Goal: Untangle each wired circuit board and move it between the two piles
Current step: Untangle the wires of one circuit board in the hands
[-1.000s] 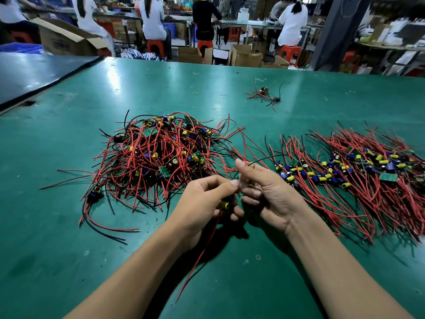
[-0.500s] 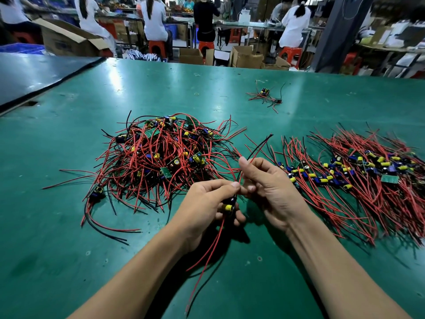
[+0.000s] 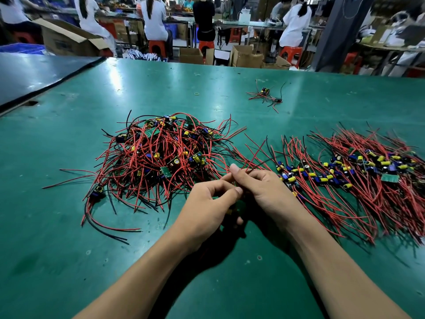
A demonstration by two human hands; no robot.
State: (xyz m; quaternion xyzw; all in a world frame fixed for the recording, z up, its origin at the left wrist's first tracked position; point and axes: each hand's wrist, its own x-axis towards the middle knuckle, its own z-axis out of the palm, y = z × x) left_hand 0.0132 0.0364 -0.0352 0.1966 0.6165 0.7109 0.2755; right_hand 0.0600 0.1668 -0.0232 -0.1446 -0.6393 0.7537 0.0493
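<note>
Green matte worktable (image 3: 69,226), factory floor behind. Work item: one small wired circuit board (image 3: 232,210) with a yellow capacitor, held low over the table in front of the gap between the two piles. It is mostly hidden by fingers; only a sliver shows. Left hand (image 3: 207,210) has its fingers curled round the board body with the thumb over the top. I judge it the anchor, so the board cannot spin while the wires are drawn out. Right hand (image 3: 264,194) pinches the board's thin red leads (image 3: 254,157) near their root, index finger raised. The leads fan up and away from the fingers and cross one another. Judgement: the step in hand is straightening the leads; placing is not yet done. Left of the hands lies the tangled heap of red- and black-wired boards (image 3: 161,153), wires looping every way and boards at all angles, probably the source. To the right lies the combed pile of boards (image 3: 356,173), with capacitors in a rough band and wires roughly parallel, probably the finished lot. Its near edge is just beside the right hand, so the carry should be short. Far across the table, well apart, sit a stray pair of wired boards (image 3: 266,94) and a small yellow rubber band (image 3: 196,93). Background: people in white coats (image 3: 151,19) on red stools (image 3: 204,46) at benches, and open brown cardboard boxes (image 3: 69,42).
</note>
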